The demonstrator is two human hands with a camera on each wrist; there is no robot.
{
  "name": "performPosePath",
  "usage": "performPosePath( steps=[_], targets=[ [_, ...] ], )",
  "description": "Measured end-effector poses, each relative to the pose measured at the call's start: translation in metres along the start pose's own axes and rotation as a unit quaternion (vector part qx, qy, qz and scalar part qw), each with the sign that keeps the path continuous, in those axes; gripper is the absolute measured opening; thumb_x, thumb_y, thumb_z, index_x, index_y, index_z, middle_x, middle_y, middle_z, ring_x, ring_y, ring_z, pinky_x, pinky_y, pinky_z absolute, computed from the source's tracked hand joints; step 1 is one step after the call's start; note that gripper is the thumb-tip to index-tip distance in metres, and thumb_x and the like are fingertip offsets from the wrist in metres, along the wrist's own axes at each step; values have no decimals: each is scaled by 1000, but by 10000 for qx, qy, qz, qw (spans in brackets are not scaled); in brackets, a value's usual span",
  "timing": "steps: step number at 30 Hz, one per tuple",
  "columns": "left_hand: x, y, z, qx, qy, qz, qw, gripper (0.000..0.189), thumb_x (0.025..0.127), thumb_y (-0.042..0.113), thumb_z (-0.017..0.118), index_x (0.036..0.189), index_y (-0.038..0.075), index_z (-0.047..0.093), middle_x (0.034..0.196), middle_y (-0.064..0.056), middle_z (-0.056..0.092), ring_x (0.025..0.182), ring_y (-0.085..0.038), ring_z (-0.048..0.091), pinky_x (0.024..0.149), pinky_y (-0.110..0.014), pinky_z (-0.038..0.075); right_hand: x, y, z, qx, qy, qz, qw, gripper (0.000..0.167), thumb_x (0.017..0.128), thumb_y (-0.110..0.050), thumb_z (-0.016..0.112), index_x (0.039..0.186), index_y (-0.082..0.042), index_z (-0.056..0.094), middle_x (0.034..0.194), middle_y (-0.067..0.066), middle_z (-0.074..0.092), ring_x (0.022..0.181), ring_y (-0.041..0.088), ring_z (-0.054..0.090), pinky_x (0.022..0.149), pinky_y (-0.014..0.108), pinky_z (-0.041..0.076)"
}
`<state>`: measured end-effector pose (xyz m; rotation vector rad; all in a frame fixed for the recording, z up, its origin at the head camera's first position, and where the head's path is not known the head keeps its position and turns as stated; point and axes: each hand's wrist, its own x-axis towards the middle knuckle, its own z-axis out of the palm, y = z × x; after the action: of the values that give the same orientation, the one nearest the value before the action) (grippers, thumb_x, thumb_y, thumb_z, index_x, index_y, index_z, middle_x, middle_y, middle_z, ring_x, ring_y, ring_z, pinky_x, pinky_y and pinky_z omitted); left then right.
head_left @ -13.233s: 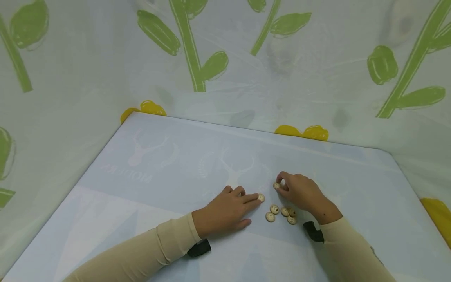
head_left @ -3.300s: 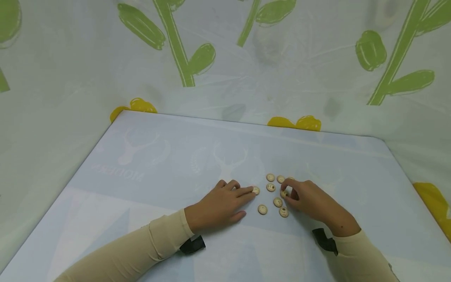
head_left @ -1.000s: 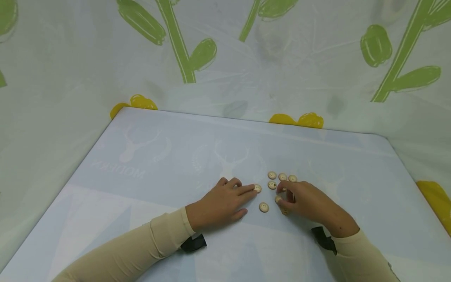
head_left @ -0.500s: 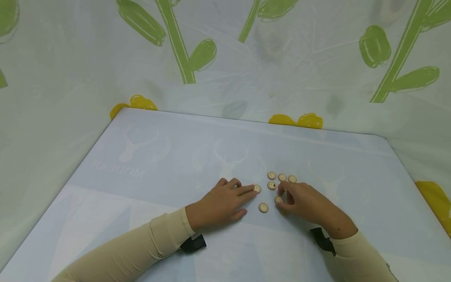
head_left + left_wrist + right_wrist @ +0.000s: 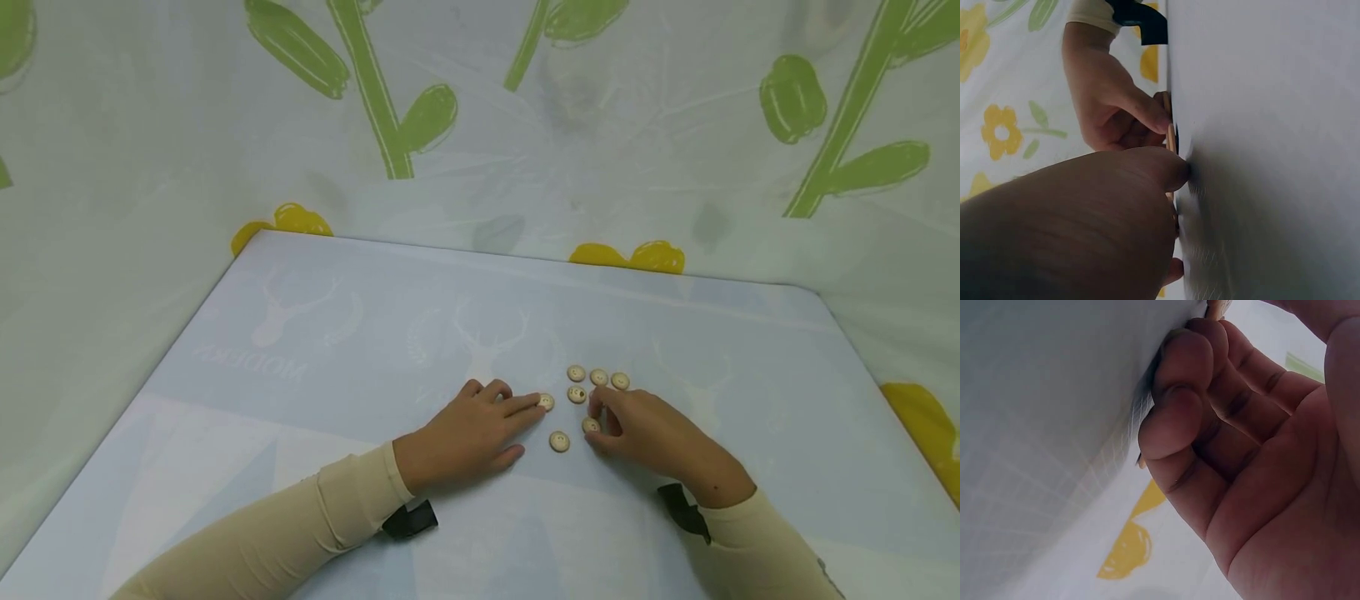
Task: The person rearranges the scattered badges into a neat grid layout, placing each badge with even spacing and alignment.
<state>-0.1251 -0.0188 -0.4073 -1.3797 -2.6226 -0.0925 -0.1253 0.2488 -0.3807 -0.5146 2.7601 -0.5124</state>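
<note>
My left hand [image 5: 468, 437] lies with its fingers stretched forward. Its fingertips touch a round wooden button [image 5: 547, 402] on the table, partly covering it. Curled toward the tabletop, my right hand [image 5: 645, 433] pinches another wooden button [image 5: 591, 426] between thumb and index finger. Just beyond it, a row of buttons [image 5: 598, 377] lies face up, with a dark-marked button [image 5: 577, 394] below the row's left end. A lone button [image 5: 559, 442] lies nearer me, between the hands. In the right wrist view, the right hand [image 5: 1241, 444] shows curled fingers; its palm hides other buttons.
The pale blue-and-white tablecloth [image 5: 360, 333] carries faint deer prints. Behind the table edge hangs a light curtain [image 5: 480, 208] printed with green stems and yellow flowers. Dark wrist straps [image 5: 410, 520] show under both beige sleeves.
Over the longer span, clustered buttons have been spread into rows. My right hand has left one button for another nearer me. Within the last second it shifts only slightly; my left hand stays put.
</note>
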Motion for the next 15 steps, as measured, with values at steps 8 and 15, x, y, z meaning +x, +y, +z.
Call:
performPosePath(
  steps=[8, 15],
  targets=[
    [0, -1, 0, -80, -2, -21, 10000, 54, 99, 42, 58, 148, 21, 50, 148, 5, 55, 116, -17, 56, 85, -38, 46, 1, -1, 0, -127, -9, 17, 9999, 16, 87, -21, 75, 93, -15, 62, 66, -7, 52, 60, 7, 46, 55, 24, 39],
    [1, -1, 0, -54, 21, -3, 10000, 54, 99, 42, 59, 147, 21, 51, 147, 5, 56, 116, -17, 56, 84, -37, 47, -1, -2, -5, -129, 105, 35, 9999, 17, 88, -21, 73, 98, -14, 62, 67, -7, 53, 59, 7, 46, 53, 24, 40]
  ],
)
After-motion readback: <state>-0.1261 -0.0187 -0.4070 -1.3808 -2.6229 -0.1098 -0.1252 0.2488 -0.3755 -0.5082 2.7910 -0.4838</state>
